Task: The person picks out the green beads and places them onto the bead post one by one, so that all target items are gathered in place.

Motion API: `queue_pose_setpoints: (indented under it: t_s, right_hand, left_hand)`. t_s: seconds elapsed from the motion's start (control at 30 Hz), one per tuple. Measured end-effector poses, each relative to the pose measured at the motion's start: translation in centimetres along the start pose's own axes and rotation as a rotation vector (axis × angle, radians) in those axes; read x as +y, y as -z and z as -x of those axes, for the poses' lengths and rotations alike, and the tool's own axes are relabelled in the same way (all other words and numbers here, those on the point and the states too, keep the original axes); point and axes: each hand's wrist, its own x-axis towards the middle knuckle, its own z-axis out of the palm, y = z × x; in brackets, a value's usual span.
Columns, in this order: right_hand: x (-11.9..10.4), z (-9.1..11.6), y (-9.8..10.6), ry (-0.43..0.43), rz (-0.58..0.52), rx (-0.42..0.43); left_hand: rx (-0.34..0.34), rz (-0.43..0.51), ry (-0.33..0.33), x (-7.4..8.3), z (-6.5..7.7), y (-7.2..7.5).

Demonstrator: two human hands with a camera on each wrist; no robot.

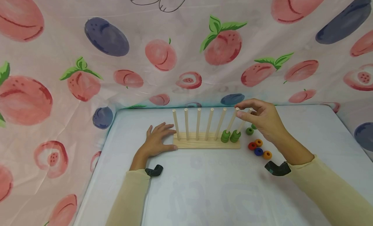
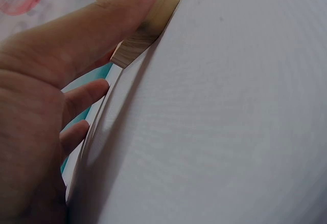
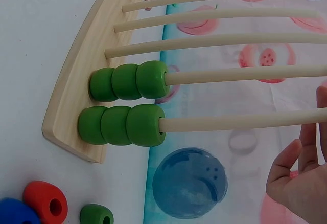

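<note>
A wooden peg rack [image 1: 204,143] with several upright pegs stands on the white table. Its two rightmost pegs each carry a stack of three green beads [image 3: 125,81]. My left hand [image 1: 158,140] holds the rack's left end, thumb at the front corner and forefinger toward the back. In the left wrist view the thumb [image 2: 102,24] lies along the wooden base. My right hand [image 1: 263,119] is raised at the peg tops on the right, thumb and forefinger tips spread beside the tip of the second peg from the right. No bead shows between those fingers.
Right of the rack lie loose beads: red [image 1: 252,146], blue [image 1: 258,151], two orange ones [image 1: 267,155] and green ones [image 1: 249,131], one partly behind my right hand. A fruit-printed cloth [image 1: 186,57] rises behind the table's back edge.
</note>
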Motion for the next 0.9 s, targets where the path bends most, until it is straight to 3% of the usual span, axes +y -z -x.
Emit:
queue_pose_setpoints:
  t_s: [0.43, 0.73, 0.9]
  right_hand:
    - [-0.2, 0.3, 1.0, 0.029, 0.026, 0.011]
    - [0.0, 0.4, 2.7, 0.065, -0.061, 0.045]
    - [0.6, 0.4, 4.0, 0.05, 0.051, 0.106]
  left_hand:
    - [-0.003, -0.001, 0.0, 0.0, 0.0, 0.1]
    - [0.002, -0.005, -0.01, 0.0, 0.0, 0.0]
    - [-0.002, -0.005, -0.011, 0.0, 0.0, 0.1]
